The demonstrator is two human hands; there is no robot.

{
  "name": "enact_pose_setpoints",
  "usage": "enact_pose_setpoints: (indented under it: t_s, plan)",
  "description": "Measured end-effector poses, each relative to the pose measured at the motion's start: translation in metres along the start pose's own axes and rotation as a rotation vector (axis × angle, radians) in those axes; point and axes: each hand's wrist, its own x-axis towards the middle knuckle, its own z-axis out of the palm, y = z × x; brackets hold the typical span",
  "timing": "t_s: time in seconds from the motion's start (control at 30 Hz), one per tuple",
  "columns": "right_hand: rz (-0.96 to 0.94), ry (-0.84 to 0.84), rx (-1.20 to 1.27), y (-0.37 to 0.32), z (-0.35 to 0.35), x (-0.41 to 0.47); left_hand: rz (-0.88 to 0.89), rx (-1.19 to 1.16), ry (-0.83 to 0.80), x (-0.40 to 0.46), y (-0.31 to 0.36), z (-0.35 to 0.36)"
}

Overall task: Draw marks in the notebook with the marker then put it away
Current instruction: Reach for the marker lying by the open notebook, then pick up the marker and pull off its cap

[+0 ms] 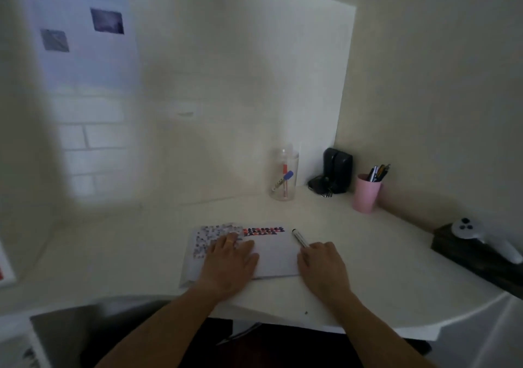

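Note:
An open notebook (276, 254) lies on the white desk (382, 260), its left page full of small marks and a row of red and dark marks along the top of the right page. My left hand (230, 263) rests flat on the left page, fingers spread. A black-capped marker (300, 237) lies just right of the notebook, pointing away from me. My right hand (322, 266) covers the marker's near end with fingers curled over it; whether it grips the marker is unclear.
A clear jar (283, 174) holding a red and a blue marker stands behind the notebook. A pink cup (365, 193) of pens and a black device (336, 171) sit at the back right. A white controller (481, 240) rests on a dark box at the right edge.

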Motion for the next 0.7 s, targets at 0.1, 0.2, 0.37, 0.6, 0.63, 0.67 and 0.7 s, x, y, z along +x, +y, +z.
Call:
enact_pose_setpoints:
  t_s: [0.1, 0.2, 0.37, 0.6, 0.63, 0.67, 0.7]
  plan:
    - [-0.017, 0.009, 0.020, 0.001, 0.000, -0.002, 0.022, -0.011, -0.044, 0.004, -0.004, 0.001]
    - [-0.055, 0.044, -0.001, 0.006, 0.005, 0.004, 0.068, 0.011, -0.150, 0.013, -0.009, -0.003]
    - [-0.104, 0.173, 0.018, -0.010, -0.003, 0.046, 0.159, 0.116, -0.243, 0.054, -0.015, -0.026]
    - [-0.061, 0.112, 0.339, -0.018, 0.017, 0.122, 0.305, 0.032, -0.152, 0.150, -0.028, -0.019]
    - [-0.016, 0.081, 0.432, -0.017, 0.021, 0.128, 0.314, -0.018, -0.177, 0.160, -0.028, -0.016]
    - [0.046, 0.048, 0.535, -0.017, 0.026, 0.132, 0.319, -0.063, -0.199, 0.166, -0.028, -0.013]
    - [0.112, 0.013, 0.650, -0.016, 0.031, 0.133, 0.327, -0.091, -0.207, 0.170, -0.028, -0.009]
